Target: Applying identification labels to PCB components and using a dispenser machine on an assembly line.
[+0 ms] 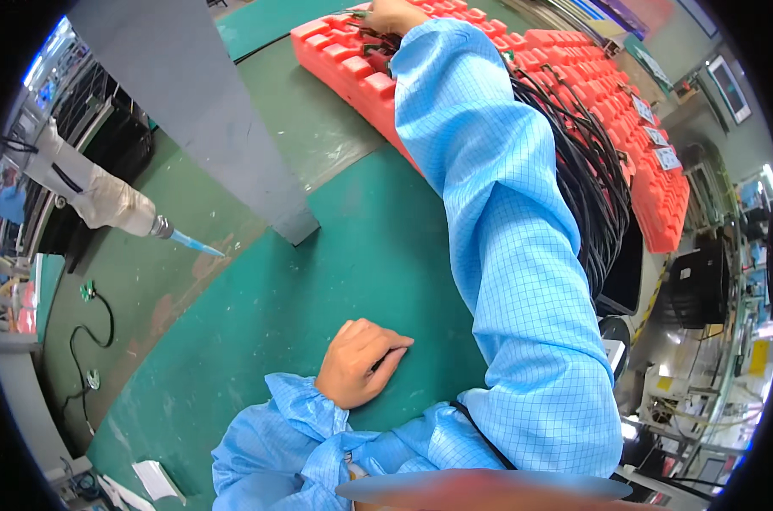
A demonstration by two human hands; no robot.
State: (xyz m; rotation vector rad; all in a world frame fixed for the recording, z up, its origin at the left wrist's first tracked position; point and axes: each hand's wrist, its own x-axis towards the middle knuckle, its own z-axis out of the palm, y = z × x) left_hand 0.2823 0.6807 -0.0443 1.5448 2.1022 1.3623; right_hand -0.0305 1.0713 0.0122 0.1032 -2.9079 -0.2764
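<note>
Over the green table mat (386, 213), my left hand (358, 362) is loosely closed, thumb and forefinger drawn together, and nothing shows in it. My right arm reaches far forward across a red foam tray (352, 68) with rows of raised blocks. At the tray's far left end, my right hand (395, 15) is closed on a black cable (382, 38); its fingertips are partly hidden near the picture's upper edge. A thick bundle of black cables (586, 162) hangs over the tray's near side, beside my blue sleeve. Small green boards sit among the tray's blocks.
A grey post (208, 111) stands at the mat's far left edge. Left of it hangs a wrapped tool with a blue tip (195, 243). A cable with green ends (105, 328) lies on the floor. A black crate (697, 285) stands at right.
</note>
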